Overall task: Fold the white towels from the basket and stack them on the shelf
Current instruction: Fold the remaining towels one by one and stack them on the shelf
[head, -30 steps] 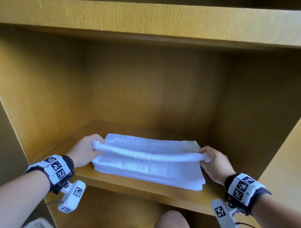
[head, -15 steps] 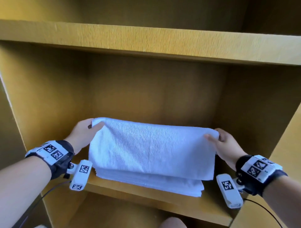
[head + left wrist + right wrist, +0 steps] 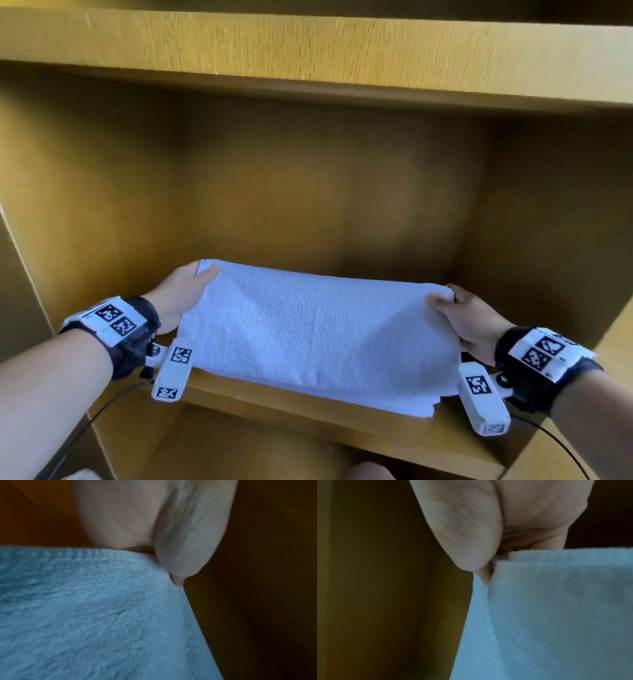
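Observation:
A white towel [image 3: 318, 329] hangs stretched between my hands inside the wooden shelf compartment. My left hand [image 3: 191, 284] pinches its upper left corner, thumb on the near side. My right hand [image 3: 455, 308] pinches the upper right corner. The towel's lower part drapes over a stack of folded white towels [image 3: 421, 409] on the shelf board [image 3: 308, 411]; only the stack's front right edge shows. In the left wrist view the thumb presses the towel's [image 3: 96, 615] hemmed corner. In the right wrist view the thumb pinches the towel's [image 3: 556, 615] doubled edge.
The compartment has wooden side walls [image 3: 78, 212], a back panel [image 3: 308, 192] and a shelf board overhead [image 3: 308, 48]. Another compartment opens below [image 3: 239, 452]. Wrist cameras with black cables hang under both wrists, near the shelf's front edge.
A second ago the towel was a tight roll held low over the stack. Both hands rose and it unrolled into a hanging sheet; since half a second ago it moved slightly deeper in.

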A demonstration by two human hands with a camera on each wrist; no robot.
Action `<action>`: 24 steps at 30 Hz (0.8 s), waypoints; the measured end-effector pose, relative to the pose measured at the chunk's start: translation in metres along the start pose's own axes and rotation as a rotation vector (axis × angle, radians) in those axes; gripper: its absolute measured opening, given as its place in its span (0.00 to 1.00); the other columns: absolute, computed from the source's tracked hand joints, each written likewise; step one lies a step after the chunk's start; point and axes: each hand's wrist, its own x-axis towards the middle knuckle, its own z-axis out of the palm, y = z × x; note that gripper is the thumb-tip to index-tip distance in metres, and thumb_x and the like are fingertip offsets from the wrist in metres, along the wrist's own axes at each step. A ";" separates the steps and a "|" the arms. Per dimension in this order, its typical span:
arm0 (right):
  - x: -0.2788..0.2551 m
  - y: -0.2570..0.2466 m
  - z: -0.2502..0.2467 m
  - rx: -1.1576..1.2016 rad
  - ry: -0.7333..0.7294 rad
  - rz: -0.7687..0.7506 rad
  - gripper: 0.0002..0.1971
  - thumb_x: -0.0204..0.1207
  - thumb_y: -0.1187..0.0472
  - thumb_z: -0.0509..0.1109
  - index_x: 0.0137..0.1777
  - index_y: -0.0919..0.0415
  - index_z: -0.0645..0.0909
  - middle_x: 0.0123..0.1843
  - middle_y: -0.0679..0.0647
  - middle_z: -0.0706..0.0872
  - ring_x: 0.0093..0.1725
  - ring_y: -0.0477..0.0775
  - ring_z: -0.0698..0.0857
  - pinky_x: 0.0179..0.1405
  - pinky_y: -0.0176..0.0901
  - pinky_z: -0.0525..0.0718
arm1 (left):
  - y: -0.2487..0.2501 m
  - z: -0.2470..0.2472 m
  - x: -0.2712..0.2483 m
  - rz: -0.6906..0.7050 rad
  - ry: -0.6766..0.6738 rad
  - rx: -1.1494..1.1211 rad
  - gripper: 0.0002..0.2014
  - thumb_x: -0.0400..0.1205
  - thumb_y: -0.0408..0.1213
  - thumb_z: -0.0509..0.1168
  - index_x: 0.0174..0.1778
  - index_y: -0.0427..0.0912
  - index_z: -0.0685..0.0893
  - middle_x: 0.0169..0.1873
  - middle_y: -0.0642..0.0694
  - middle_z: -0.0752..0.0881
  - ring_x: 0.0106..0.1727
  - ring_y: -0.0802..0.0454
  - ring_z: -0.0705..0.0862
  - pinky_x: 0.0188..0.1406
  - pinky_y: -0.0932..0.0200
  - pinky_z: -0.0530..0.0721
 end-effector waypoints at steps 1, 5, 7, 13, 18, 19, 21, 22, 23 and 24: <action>0.005 0.002 0.002 0.010 0.000 0.021 0.21 0.92 0.52 0.66 0.82 0.54 0.73 0.62 0.60 0.93 0.59 0.66 0.93 0.51 0.62 0.94 | -0.002 0.002 0.007 -0.011 -0.005 0.026 0.14 0.92 0.55 0.61 0.71 0.59 0.83 0.73 0.54 0.84 0.75 0.48 0.81 0.65 0.47 0.85; 0.027 0.008 0.010 0.022 0.005 0.086 0.10 0.93 0.56 0.66 0.70 0.54 0.81 0.59 0.61 0.94 0.55 0.65 0.93 0.40 0.54 0.93 | -0.009 0.008 0.039 -0.064 0.019 0.098 0.36 0.91 0.57 0.63 0.94 0.50 0.60 0.91 0.49 0.63 0.92 0.44 0.60 0.91 0.37 0.59; 0.039 0.013 0.014 0.012 0.013 0.111 0.07 0.93 0.57 0.66 0.66 0.54 0.82 0.56 0.61 0.93 0.47 0.62 0.94 0.28 0.47 0.91 | -0.012 0.013 0.055 -0.084 0.018 0.116 0.37 0.91 0.57 0.63 0.94 0.50 0.57 0.92 0.48 0.60 0.92 0.43 0.58 0.91 0.38 0.57; 0.075 0.031 0.022 -0.042 0.031 0.193 0.07 0.93 0.58 0.66 0.63 0.57 0.85 0.46 0.61 0.96 0.40 0.63 0.95 0.31 0.48 0.90 | -0.030 0.024 0.089 -0.164 0.001 0.249 0.38 0.91 0.58 0.62 0.94 0.47 0.57 0.90 0.46 0.63 0.90 0.41 0.63 0.83 0.46 0.64; 0.084 0.044 0.026 -0.137 0.049 0.245 0.11 0.92 0.58 0.67 0.63 0.63 0.87 0.50 0.67 0.95 0.52 0.71 0.94 0.56 0.66 0.92 | -0.050 0.027 0.104 -0.242 0.041 0.338 0.15 0.90 0.59 0.61 0.45 0.55 0.73 0.42 0.55 0.68 0.39 0.53 0.70 0.40 0.53 0.65; 0.083 0.046 0.026 -0.141 0.049 0.253 0.11 0.92 0.58 0.68 0.62 0.65 0.88 0.48 0.67 0.95 0.49 0.70 0.94 0.52 0.63 0.93 | -0.052 0.028 0.103 -0.268 0.052 0.352 0.17 0.90 0.60 0.61 0.43 0.54 0.70 0.41 0.54 0.67 0.37 0.53 0.67 0.38 0.53 0.64; 0.079 0.048 0.027 -0.110 0.031 0.269 0.13 0.91 0.57 0.70 0.62 0.68 0.88 0.45 0.66 0.95 0.41 0.65 0.94 0.38 0.51 0.90 | -0.056 0.028 0.101 -0.310 0.040 0.375 0.17 0.89 0.59 0.65 0.55 0.47 0.78 0.51 0.48 0.78 0.48 0.45 0.79 0.49 0.47 0.77; 0.076 0.048 0.028 -0.091 0.012 0.279 0.15 0.90 0.55 0.71 0.62 0.68 0.89 0.47 0.67 0.95 0.41 0.65 0.94 0.37 0.49 0.90 | -0.057 0.028 0.100 -0.334 0.028 0.369 0.22 0.88 0.57 0.68 0.67 0.44 0.79 0.59 0.45 0.80 0.58 0.41 0.81 0.57 0.43 0.80; 0.073 0.048 0.028 -0.073 -0.014 0.291 0.17 0.88 0.53 0.73 0.62 0.68 0.89 0.49 0.67 0.95 0.45 0.67 0.94 0.41 0.51 0.91 | -0.057 0.028 0.095 -0.344 0.028 0.363 0.27 0.86 0.55 0.70 0.76 0.42 0.76 0.65 0.44 0.79 0.64 0.39 0.80 0.60 0.41 0.80; 0.070 0.048 0.028 -0.055 -0.042 0.304 0.18 0.87 0.51 0.74 0.63 0.68 0.89 0.53 0.68 0.95 0.52 0.70 0.94 0.50 0.56 0.93 | -0.056 0.028 0.092 -0.364 0.025 0.367 0.32 0.85 0.53 0.72 0.82 0.42 0.72 0.67 0.43 0.77 0.67 0.38 0.78 0.60 0.41 0.78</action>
